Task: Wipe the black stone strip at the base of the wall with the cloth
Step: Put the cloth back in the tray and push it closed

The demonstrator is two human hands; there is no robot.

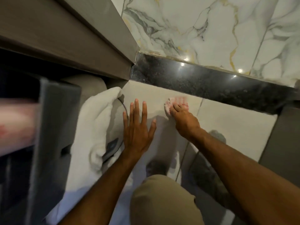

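A glossy black stone strip (203, 80) runs along the base of the marble-patterned wall (211, 30), from the grey door frame at left down to the right. My right hand (185, 120) presses a pink-and-white cloth (177, 103) on the pale floor tile just below the strip, not touching the strip itself. My left hand (138, 129) lies flat on the floor with fingers spread, holding nothing, left of the cloth.
A white towel (97, 127) with a dark cable and a dark flat object lies on the floor at left. Grey furniture (53, 127) stands at the left, a grey door frame (81, 38) above it. My knee (162, 200) is at the bottom centre.
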